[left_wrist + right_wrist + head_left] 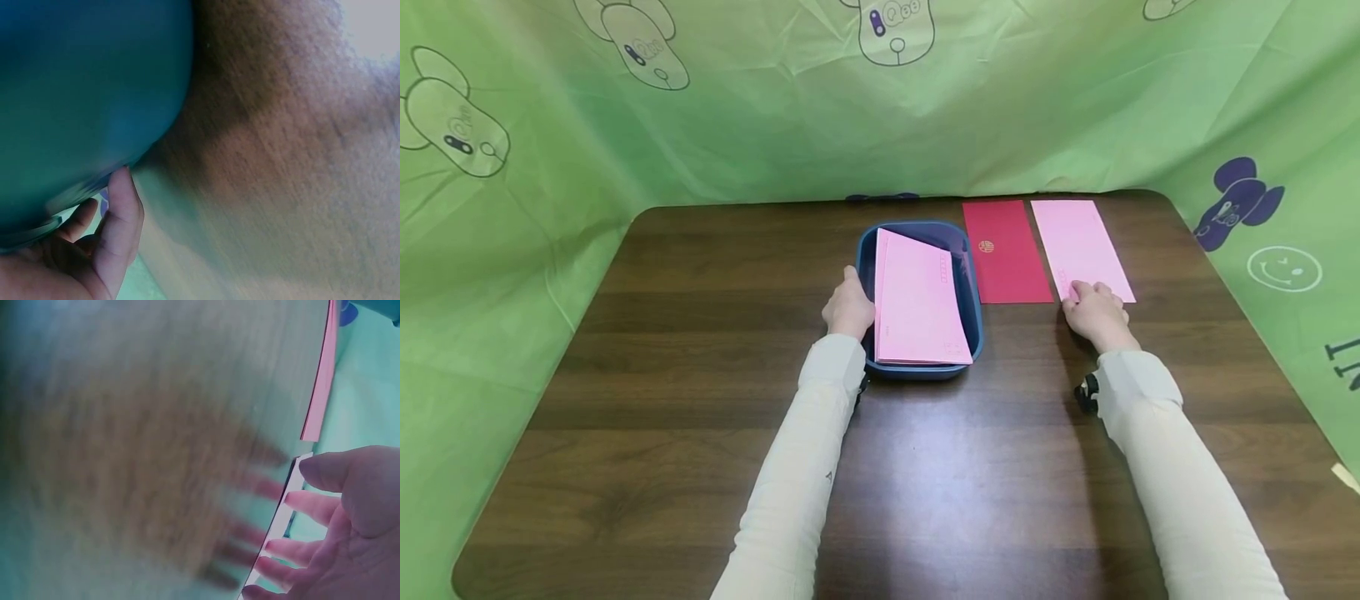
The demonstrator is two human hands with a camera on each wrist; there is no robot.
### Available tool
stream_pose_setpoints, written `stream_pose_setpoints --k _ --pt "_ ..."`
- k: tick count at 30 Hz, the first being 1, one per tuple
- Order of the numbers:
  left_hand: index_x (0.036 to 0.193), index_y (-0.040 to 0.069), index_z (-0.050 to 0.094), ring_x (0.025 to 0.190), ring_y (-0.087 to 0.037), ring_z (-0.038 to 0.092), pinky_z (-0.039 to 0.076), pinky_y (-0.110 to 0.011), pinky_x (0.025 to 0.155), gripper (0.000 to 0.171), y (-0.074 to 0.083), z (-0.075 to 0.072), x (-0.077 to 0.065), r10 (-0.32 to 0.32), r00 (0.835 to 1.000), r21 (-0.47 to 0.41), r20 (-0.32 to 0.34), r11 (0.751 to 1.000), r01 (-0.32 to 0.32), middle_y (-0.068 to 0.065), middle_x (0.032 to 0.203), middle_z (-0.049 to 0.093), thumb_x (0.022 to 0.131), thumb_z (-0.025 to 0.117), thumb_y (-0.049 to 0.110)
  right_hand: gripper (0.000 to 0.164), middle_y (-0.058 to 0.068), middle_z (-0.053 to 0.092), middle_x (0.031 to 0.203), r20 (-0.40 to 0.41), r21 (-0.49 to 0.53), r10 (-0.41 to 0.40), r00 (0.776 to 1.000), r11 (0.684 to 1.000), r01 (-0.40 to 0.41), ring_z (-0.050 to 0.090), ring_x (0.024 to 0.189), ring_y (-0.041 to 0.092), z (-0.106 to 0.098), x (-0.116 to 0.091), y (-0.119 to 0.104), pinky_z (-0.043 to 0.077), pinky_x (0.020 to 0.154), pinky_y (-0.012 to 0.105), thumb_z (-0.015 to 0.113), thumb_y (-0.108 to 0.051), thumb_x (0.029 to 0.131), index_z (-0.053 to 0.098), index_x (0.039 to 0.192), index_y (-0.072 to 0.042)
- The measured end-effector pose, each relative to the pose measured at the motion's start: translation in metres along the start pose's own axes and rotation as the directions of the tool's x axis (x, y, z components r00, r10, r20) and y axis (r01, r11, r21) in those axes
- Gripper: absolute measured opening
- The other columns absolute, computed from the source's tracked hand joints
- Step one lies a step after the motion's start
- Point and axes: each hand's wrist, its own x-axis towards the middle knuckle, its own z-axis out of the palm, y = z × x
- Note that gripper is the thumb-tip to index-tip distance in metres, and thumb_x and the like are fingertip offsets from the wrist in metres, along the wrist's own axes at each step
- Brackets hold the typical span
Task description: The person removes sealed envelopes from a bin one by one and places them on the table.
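Left fingers point(124, 209) grip tray point(919, 374), spread right fingers point(315, 506) touching pink envelope point(1078, 242).

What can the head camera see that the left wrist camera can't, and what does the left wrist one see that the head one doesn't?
Only the head view: the pink envelopes in the blue tub, the red envelope, the lone pink envelope and the right hand touching it.

Only the left wrist view: a close look at the fingers of the left hand by the tub's side, mostly hidden from above.

Both: the left hand, blue tub, brown table and green cloth.
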Motion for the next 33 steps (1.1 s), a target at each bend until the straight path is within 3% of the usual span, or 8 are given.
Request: stream_pose_setpoints --k 13,27,33 --pt "0.147 0.014 0.024 0.115 -0.035 0.057 0.048 -0.047 0.094 0.068 -0.0025 0.0001 0.0019 0.005 1.000 -0.009 -0.007 1.000 -0.005 -0.017 0.138 0.050 0.091 0.062 0.016 0.062 0.046 0.006 0.144 -0.014 0.076 0.010 1.000 0.997 -0.009 0.007 0.134 0.062 0.0025 0.0016 0.0012 0.015 0.105 0.069 0.040 -0.025 0.092 0.024 0.145 0.005" --pt "0.151 0.018 0.018 0.126 -0.035 0.051 0.042 -0.051 0.104 0.074 -0.0004 -0.0003 0.0008 -0.021 1.000 -0.043 0.011 0.999 0.021 -0.013 0.147 0.043 0.092 0.061 0.016 0.065 0.046 0.003 0.144 0.001 0.090 0.018 1.000 0.996 -0.018 0.006 0.133 0.061 0.0034 0.0038 0.0021 0.013 0.105 0.068 0.040 -0.027 0.093 0.022 0.146 0.003" --pt "0.150 0.018 0.020 0.122 -0.033 0.053 0.046 -0.047 0.100 0.072 -0.0002 -0.0001 0.0004 -0.021 1.000 -0.024 0.007 0.999 0.021 -0.012 0.144 0.045 0.091 0.062 0.017 0.065 0.046 0.004 0.144 0.001 0.090 0.016 1.000 0.996 -0.016 0.006 0.133 0.061 0.0035 0.0037 0.0019 0.013 0.105 0.068 0.040 -0.028 0.093 0.022 0.146 0.004"
